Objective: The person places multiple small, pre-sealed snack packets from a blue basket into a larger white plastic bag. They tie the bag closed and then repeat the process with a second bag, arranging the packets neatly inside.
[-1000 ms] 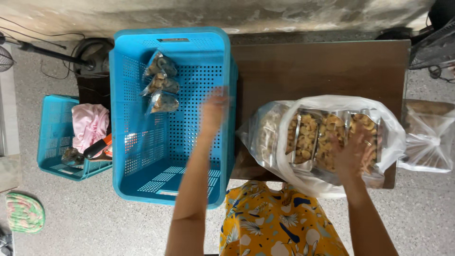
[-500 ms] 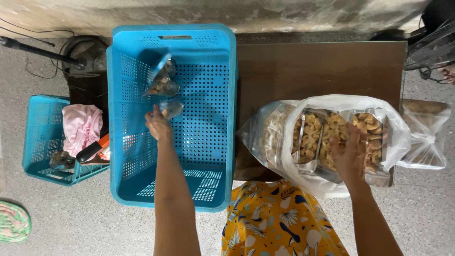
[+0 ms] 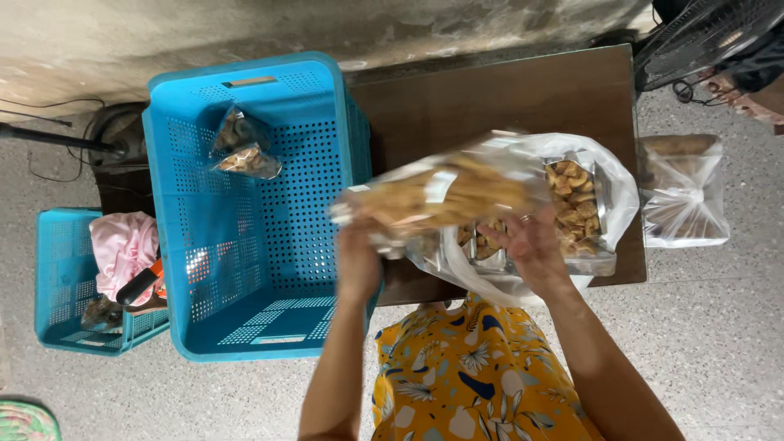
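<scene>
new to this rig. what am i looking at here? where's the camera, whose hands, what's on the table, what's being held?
There is no machine: one camera on a person's head looks straight down at their bare hands. The left hand and right hand together hold a clear packet of golden-brown snacks, blurred. On the dark brown wooden table sits a big white plastic bag with more such packets. Beside the table stands a large blue perforated plastic crate with two small snack packets inside.

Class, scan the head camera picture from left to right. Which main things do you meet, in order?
Small blue basket holding a pink cloth → large blue crate → snack packet held in both hands → white bag of snack packets → clear plastic bag.
</scene>
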